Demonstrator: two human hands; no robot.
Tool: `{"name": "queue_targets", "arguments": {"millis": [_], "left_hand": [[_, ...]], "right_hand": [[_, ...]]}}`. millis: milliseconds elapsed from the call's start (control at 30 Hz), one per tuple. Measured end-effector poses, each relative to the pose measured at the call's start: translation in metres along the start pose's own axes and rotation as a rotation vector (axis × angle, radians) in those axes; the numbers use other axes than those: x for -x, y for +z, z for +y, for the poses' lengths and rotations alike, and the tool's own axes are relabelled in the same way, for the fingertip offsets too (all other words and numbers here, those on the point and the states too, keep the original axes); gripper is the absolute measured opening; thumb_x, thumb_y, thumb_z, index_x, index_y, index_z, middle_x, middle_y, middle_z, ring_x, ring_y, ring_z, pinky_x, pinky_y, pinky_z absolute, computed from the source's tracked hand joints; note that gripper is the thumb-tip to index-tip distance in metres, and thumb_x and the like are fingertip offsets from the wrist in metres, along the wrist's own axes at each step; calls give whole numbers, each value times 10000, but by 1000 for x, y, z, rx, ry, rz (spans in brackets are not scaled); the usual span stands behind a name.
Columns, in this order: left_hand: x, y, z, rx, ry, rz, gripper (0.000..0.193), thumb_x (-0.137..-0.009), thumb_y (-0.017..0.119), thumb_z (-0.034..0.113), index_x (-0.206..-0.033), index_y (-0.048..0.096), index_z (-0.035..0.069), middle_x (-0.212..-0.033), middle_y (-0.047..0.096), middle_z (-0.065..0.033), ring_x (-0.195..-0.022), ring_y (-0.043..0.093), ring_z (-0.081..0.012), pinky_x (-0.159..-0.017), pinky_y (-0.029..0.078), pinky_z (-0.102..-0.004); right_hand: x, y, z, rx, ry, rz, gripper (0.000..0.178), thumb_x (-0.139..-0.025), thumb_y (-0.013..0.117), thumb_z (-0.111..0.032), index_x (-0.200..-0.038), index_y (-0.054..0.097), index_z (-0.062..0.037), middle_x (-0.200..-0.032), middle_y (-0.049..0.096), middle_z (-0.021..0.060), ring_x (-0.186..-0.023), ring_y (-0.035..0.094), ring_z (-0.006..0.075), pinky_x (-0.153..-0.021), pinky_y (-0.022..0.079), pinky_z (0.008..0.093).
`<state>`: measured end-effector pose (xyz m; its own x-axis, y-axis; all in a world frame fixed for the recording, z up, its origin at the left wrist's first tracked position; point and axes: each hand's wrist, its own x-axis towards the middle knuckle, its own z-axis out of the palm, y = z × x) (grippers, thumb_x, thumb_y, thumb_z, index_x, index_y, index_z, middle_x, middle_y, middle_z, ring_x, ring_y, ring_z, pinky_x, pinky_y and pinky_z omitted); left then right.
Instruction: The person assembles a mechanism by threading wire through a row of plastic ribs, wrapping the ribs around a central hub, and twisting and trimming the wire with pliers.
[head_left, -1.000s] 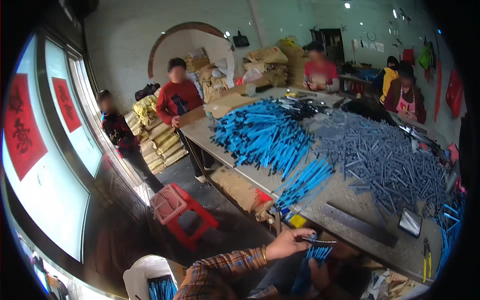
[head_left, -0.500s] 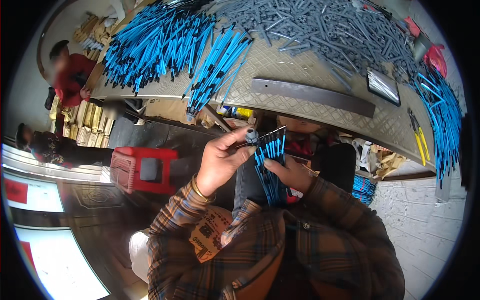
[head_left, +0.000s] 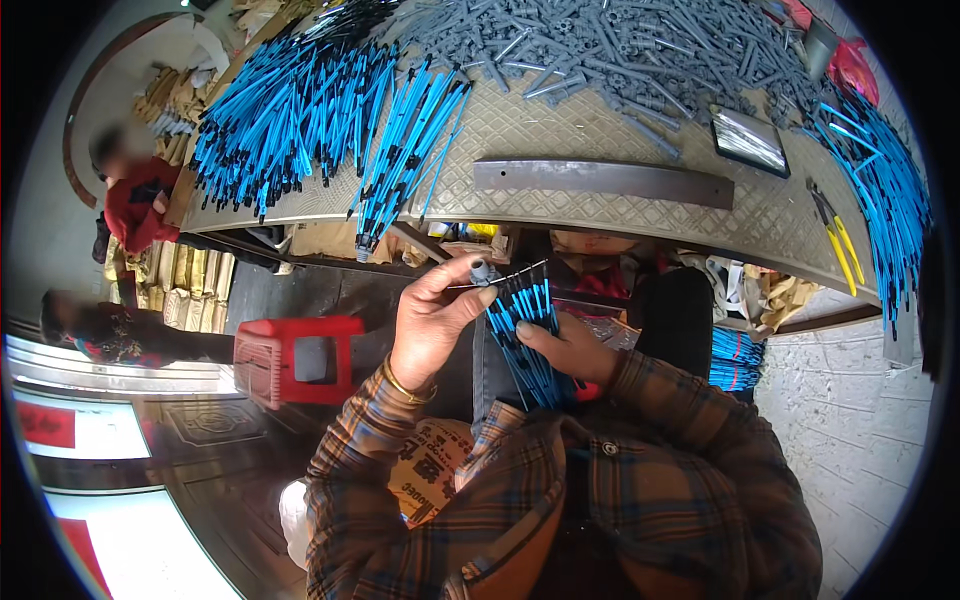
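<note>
My left hand [head_left: 432,325], with a bangle at its wrist, pinches a grey tubular plastic fitting [head_left: 484,271] between thumb and fingers. Right beside it, my right hand [head_left: 568,350] grips a bundle of thin blue rods [head_left: 528,312] with black ends, its thumb pressed across the front. The bundle stands tilted above my lap, its dark tips fanned out toward the fitting. A thin rod or wire runs along the tips near the fitting; whether it joins the two I cannot tell.
On the patterned worktable [head_left: 560,222] lie a long metal bar [head_left: 605,182], yellow-handled pliers [head_left: 838,240], a pile of grey fittings [head_left: 620,60] and heaps of blue rods [head_left: 290,120]. A red stool [head_left: 345,350] stands at left, near two people.
The whole view has shifted a little, with the table sliding left. Both hands stay close together, and the grey fitting now sits nearer the tips of the rods.
</note>
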<state>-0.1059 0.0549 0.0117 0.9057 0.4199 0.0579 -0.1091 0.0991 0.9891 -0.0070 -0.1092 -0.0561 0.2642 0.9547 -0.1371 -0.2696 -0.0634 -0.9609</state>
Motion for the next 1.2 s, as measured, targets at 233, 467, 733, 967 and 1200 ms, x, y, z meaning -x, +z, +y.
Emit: {"name": "queue_targets", "arguments": {"millis": [233,467,733,967,1200], "left_hand": [[3,-1,10,27,-24,-71,387,-789,642,-71,-1159,581,23,-1096,617,-63,-948,574,-102,-834,478,-244],[8,-5,22,19,-128,-177,377,-770,650,-69,-1129,594,31,-1106,613,-57,-956,576,-118,-843,471,-262],[1,3,29,-6,-153,-178,312,-796,660,-16,-1099,596,21,-1009,620,-25,-928,569,-100,-833,466,-253],[-17,3,74,-832,75,-296,321,-794,666,9,-1108,594,9,-933,655,-42,-844,580,-84,-757,473,-234],[0,22,86,-781,-317,-300,346,-818,666,66,-1147,577,3,-748,607,-12,-668,520,-45,-629,466,-226]], "right_hand": [[-5,-3,12,-31,-65,-79,426,-927,481,-432,-981,593,-25,-825,565,-6,-768,483,76,-698,421,271],[2,0,2,19,-39,-155,411,-927,484,-430,-947,587,-33,-792,539,-18,-760,460,70,-689,406,268],[3,-8,8,3,35,-155,344,-925,500,-349,-1100,548,-57,-964,556,-11,-872,489,88,-796,422,277],[2,8,16,-102,-125,76,321,-923,531,-346,-898,611,-36,-771,545,-48,-722,461,44,-624,406,251],[6,10,36,-107,-99,37,273,-925,537,-308,-904,616,-47,-756,532,-71,-698,447,29,-612,386,226]]}}
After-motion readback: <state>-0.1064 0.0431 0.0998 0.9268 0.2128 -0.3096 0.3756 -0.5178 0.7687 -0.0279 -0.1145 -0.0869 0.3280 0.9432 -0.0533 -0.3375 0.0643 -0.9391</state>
